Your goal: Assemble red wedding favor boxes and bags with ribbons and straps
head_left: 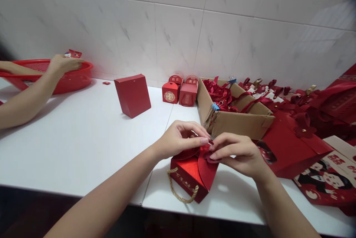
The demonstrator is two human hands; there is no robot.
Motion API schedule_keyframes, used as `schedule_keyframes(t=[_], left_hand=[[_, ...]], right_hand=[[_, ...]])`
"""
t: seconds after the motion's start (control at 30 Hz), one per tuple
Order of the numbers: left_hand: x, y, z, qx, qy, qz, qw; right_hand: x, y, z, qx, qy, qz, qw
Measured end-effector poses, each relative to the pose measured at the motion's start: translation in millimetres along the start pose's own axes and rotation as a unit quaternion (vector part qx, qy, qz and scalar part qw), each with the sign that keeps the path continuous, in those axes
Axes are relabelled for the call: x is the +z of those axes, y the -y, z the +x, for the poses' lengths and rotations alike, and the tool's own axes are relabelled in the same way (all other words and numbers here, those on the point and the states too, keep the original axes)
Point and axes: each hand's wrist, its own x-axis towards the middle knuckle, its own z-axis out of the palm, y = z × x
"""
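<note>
Head view: on a white table (pixel 97 138), a cardboard carton (pixel 241 124) of red ribbons (pixel 215 91) is set. In front of it, near the edge, a red gift box (pixel 190 173) is placed. The left hand (pixel 176 139) is curled over its top; whether anything is gripped there cannot be told. At the flaps (pixel 205 173), a dark red flower (pixel 213 159) is pinched by the right hand (pixel 241 152). Fastening of the top seems in hand; next, the flaps would need to be held together while the flower is seated.

White tiled wall (pixel 180 26) (grey-veined, faint sheen at right) behind white table (pixel 83 141); dark underneath.
</note>
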Motion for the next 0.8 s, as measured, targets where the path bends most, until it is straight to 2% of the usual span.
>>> schedule_keyframes(t=[0.1,0.2,0.33,0.8], left_hand=[[0.2,1.0,0.9,0.022,-0.041,0.048,0.998],[0.3,1.7,1.4,0.029,-0.044,0.091,0.994],[0.5,1.6,1.1,0.04,-0.049,0.129,0.99],[-0.9,1.1,-1.3,0.134,-0.01,0.215,0.967]], right_hand=[[-0.5,-1.6,0.3,0.019,0.013,0.01,1.0],[2.6,-2.3,1.0,0.042,0.022,0.025,0.999],[5.0,-4.0,0.9,0.047,-0.009,0.028,0.998],[6.8,-7.1,-1.2,0.09,-0.076,0.024,0.993]])
